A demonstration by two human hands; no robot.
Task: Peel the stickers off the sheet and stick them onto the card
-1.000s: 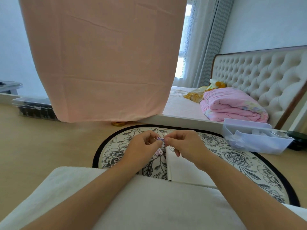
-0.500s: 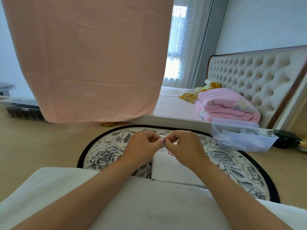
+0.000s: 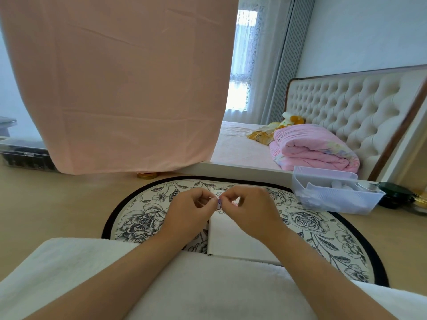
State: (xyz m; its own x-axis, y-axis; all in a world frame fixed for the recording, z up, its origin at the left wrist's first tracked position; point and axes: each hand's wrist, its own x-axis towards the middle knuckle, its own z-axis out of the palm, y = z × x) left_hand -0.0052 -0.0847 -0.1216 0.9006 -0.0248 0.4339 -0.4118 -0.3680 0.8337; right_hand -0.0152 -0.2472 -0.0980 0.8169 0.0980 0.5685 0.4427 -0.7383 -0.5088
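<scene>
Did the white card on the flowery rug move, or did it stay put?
No. The white card lies in the same spot on the flowery rug, its left edge beside the same leaves. Only the camera's view shifted.

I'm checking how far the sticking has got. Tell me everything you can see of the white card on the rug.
The white card lies flat on the floral rug. It looks like plain matte paper with a straight left edge, and its exposed face shows no stickers. The right hand and forearm cover its far and right parts. The white cloth over the lap hides its near edge.
</scene>
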